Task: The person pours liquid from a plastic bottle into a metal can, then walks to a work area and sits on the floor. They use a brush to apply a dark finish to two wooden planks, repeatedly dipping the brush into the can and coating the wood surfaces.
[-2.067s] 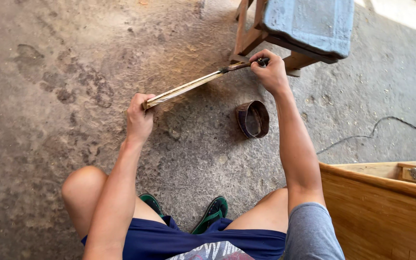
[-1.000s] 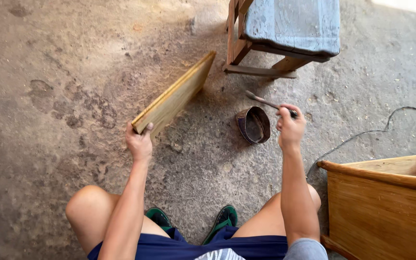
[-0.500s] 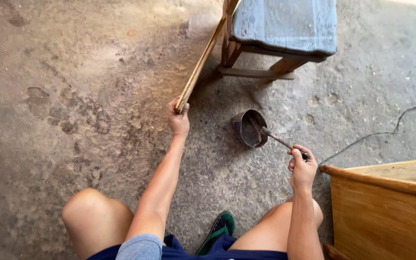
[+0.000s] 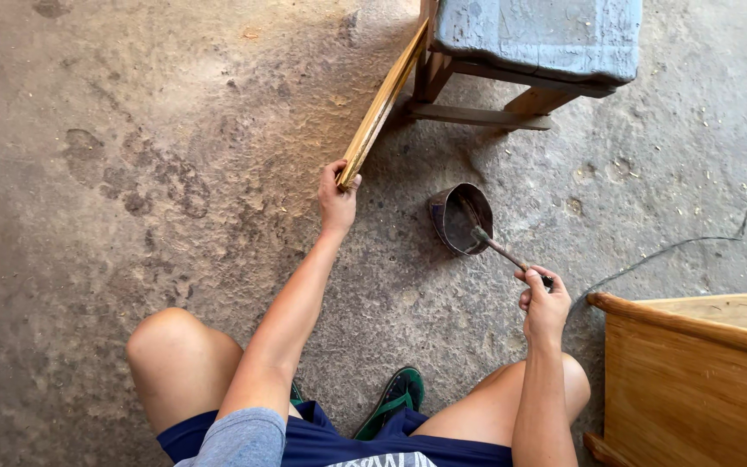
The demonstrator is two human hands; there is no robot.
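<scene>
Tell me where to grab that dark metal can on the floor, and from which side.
Grip the can by its outer wall on the side toward the wooden strip, coming from above. It stands open-topped on the concrete, and the brush held by the right hand dips in over the opposite rim, so that side is probably less free. The left hand holds the strip.

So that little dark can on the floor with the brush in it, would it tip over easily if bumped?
Probably yes. The can looks small and already leans on the concrete floor, so a nudge might tip it. The brush held by the right hand pokes in at a slant, and its handle could lever the can sideways. It looks like thin metal, likely light.
</scene>
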